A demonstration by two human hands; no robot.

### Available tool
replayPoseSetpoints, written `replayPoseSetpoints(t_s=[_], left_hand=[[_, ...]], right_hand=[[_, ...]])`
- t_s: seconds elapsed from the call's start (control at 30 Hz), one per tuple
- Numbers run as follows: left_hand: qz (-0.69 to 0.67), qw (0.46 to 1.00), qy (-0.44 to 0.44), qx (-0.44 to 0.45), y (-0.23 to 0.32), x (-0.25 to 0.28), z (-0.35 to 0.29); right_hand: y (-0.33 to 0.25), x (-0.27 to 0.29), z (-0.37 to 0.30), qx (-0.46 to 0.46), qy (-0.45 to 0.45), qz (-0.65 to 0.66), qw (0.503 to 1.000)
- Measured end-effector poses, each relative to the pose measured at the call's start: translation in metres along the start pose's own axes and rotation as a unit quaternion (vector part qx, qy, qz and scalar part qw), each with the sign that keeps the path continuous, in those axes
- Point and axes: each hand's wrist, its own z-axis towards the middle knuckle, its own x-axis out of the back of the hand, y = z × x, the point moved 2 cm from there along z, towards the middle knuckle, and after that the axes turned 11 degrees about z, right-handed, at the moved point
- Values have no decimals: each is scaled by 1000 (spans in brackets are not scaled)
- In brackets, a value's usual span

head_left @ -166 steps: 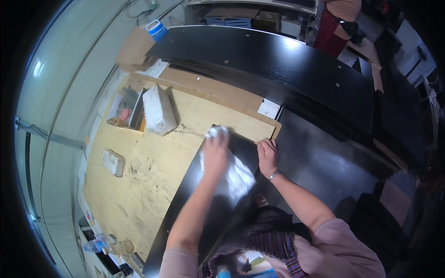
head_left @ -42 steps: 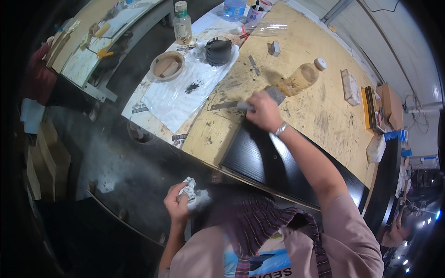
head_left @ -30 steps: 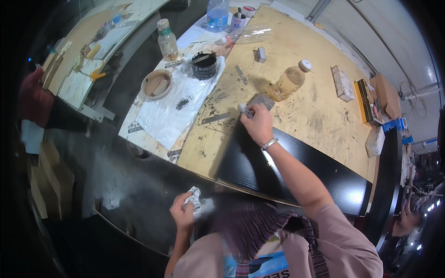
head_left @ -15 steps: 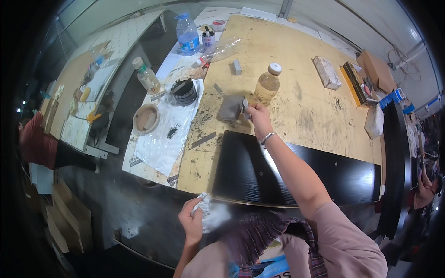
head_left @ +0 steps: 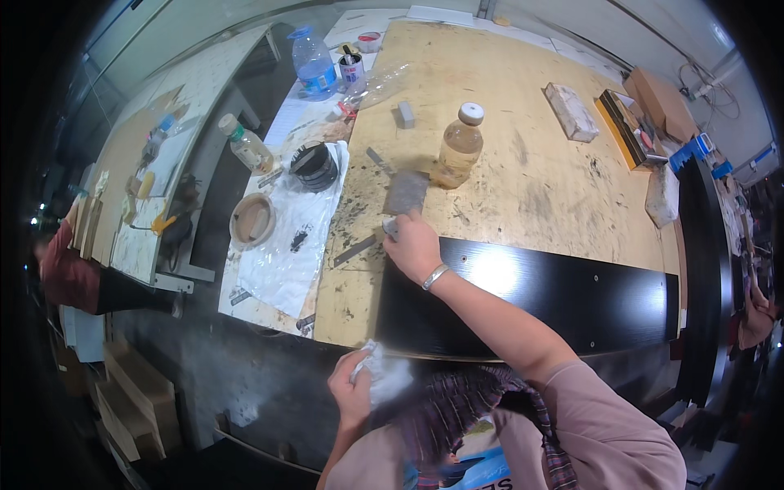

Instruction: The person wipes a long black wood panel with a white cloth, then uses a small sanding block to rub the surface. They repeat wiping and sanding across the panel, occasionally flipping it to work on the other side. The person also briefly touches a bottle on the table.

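My right hand (head_left: 414, 247) is closed on a small grey piece (head_left: 391, 228), whose kind I cannot make out, above the upper left corner of a black wood-grain panel (head_left: 563, 298). Just beyond the fingers lies a flat grey-brown pad (head_left: 407, 189). A thin dark strip (head_left: 354, 251) rests left of this hand, and a shorter strip (head_left: 379, 160) lies farther back. In front of the table edge, my left hand (head_left: 349, 385) grips a crumpled white cloth (head_left: 387, 380). A white-capped bottle (head_left: 461, 149) of yellowish liquid stands beyond the panel.
At left, a black tub (head_left: 314, 167) and a round brown dish (head_left: 254, 220) sit on a white sheet (head_left: 286, 265). Bottles, a can (head_left: 351, 69) and a grey block (head_left: 406, 115) stand farther back. Boxes line the right edge. A person (head_left: 73, 273) is at far left.
My right hand has moved left and nearer, from beside the bottle to the panel's corner, still holding the grey piece. The left hand keeps the cloth. The view has shifted slightly.
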Motion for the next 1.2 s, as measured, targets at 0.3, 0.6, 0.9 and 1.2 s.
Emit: replayPoseSetpoints(t_s=[0.3, 0.6, 0.9, 1.2], left_hand=[[7, 1000, 18, 8, 0, 6, -5], [26, 998, 35, -37, 37, 27, 17], [-19, 998, 53, 1, 23, 38, 12], [0, 995, 49, -82, 89, 17, 58]], right_hand=[[64, 73, -40, -42, 70, -37, 996], [14, 27, -17, -18, 28, 31, 999], [168, 188, -105, -126, 186, -113, 968], [182, 223, -100, -137, 262, -86, 952]])
